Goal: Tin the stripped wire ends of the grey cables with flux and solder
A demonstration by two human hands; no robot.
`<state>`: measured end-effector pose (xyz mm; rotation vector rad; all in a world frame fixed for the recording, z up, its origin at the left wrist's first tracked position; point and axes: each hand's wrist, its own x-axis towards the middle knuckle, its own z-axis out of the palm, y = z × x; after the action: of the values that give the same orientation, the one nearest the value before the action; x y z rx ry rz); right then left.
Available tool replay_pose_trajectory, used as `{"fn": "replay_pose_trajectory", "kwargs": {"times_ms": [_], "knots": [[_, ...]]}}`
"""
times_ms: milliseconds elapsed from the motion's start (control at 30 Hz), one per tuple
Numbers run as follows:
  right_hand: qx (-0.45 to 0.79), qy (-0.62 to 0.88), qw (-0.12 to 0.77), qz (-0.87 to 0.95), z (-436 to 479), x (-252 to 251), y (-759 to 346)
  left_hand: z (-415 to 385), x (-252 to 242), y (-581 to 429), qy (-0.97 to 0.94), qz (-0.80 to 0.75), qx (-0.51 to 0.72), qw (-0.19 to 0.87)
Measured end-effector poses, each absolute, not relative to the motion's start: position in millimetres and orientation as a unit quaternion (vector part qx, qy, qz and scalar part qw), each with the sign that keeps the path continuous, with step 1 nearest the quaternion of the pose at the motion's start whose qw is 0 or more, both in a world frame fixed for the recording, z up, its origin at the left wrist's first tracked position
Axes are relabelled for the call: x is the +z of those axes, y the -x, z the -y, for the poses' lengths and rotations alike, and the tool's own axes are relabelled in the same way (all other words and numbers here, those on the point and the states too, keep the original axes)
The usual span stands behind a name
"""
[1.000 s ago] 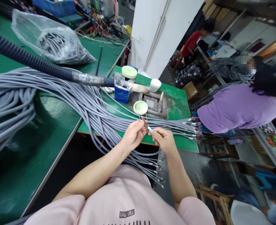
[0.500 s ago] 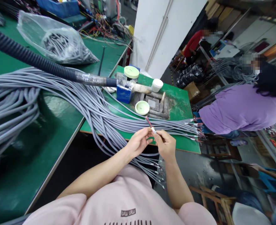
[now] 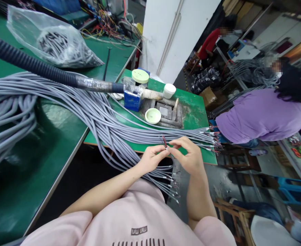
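Observation:
The end of a grey cable, with thin red and dark wires (image 3: 164,140) fanning upward out of a white band, stands between my hands. My left hand (image 3: 153,157) pinches it just below the wires, thumb against forefinger. From the other side, my right hand (image 3: 190,153) has its thumb tip on the white band and its forefinger curved beside the wires. The cable's length below the fingers is mostly hidden. Just beyond, a thick bundle of grey cables (image 3: 130,131) crosses the green table, their stripped ends (image 3: 212,140) at its right edge.
Behind the bundle are a pale green dish (image 3: 153,116), a small square solder pot (image 3: 164,111), a white jar (image 3: 169,91) and a blue box (image 3: 132,101) under a black corrugated hose (image 3: 38,65). More cable ends (image 3: 173,188) hang near my lap. A person in purple (image 3: 260,114) sits at right.
The wires have tilted more upright and spread apart. My right hand has lifted slightly, its fingers opening out around the band; my left fingers have straightened into a pinch.

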<state>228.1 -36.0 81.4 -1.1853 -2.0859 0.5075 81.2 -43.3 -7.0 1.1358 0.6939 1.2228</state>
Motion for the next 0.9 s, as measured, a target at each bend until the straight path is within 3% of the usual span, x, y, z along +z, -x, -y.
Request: {"fn": "replay_pose_trajectory", "kwargs": {"times_ms": [100, 267, 567, 900], "knots": [[0.205, 0.453, 0.326, 0.804, 31.1, 79.8, -220.7, 45.9, -5.9, -83.7, -0.532, -0.310, 0.532, 0.582], [0.196, 0.457, 0.397, 0.772, 28.5, 72.6, -213.9, 46.2, -4.7, -82.4, -0.523, -0.312, 0.525, 0.595], [0.210, 0.418, 0.474, 0.746, 34.3, 58.8, -223.0, 43.0, -10.8, -77.6, -0.349, -0.249, 0.510, 0.746], [0.106, 0.287, 0.384, 0.871, 39.3, 46.4, -233.0, 39.2, 3.4, -59.6, -0.154, -0.152, 0.499, 0.839]]}}
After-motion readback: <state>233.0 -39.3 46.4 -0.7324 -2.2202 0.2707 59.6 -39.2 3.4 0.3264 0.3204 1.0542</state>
